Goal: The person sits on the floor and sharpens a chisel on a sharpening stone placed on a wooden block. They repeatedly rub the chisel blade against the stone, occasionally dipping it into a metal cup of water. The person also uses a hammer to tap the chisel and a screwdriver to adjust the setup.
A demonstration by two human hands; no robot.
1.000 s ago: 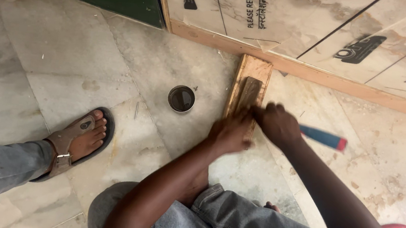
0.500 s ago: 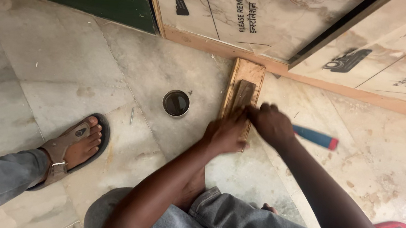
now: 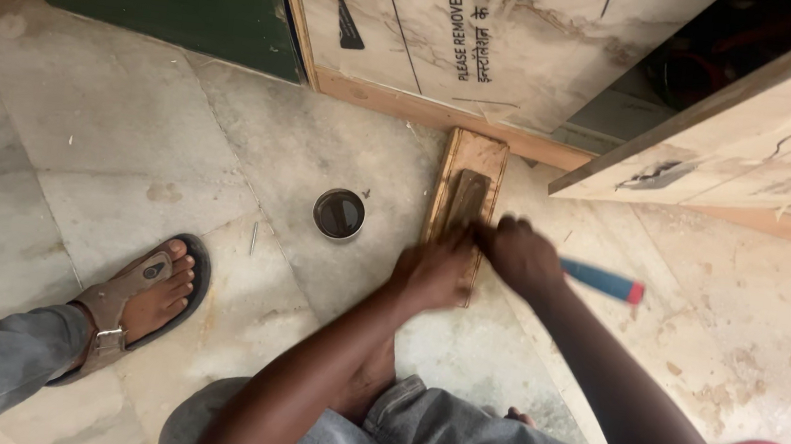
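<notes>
Pressing down near the middle of the frame, our left hand (image 3: 431, 275) lies flat, fingers together, on the lower end of a narrow wooden board (image 3: 464, 161) on the marble floor (image 3: 83, 121). Our right hand (image 3: 521, 257), just right of it, is clamped on a tool with a blue handle tipped red (image 3: 605, 282), its working end meeting the dark block (image 3: 467, 198) atop the board. A small round tin (image 3: 339, 213) sits left of the board. At lower left, a sandalled foot (image 3: 145, 297) rests.
</notes>
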